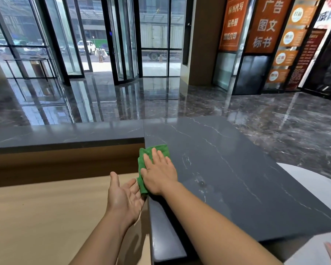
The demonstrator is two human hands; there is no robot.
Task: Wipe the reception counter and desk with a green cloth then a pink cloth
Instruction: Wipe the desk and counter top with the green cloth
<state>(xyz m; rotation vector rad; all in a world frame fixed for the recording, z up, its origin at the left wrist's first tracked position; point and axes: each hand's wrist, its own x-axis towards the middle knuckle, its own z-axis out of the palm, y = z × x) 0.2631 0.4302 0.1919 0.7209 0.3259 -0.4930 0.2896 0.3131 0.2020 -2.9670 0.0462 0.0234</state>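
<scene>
Green cloth (141,163) lies at the left edge of the dark veined stone desk (227,169), under the right hand (159,173), fingers (155,157) spread flat. Left hand (124,197) hovers palm up, fingers relaxed, over the lower wooden desk (36,217). Polished marble floor (180,100); glass doors (122,44).

On my feed I see only bare arms. The left forearm (99,238) and the right forearm (208,222) are both uncovered right to the lower edge of the view. The left hand (123,197) shows a creased palm. The right hand (159,175) shows its back and knuckles, and both hands are bare as well.
</scene>
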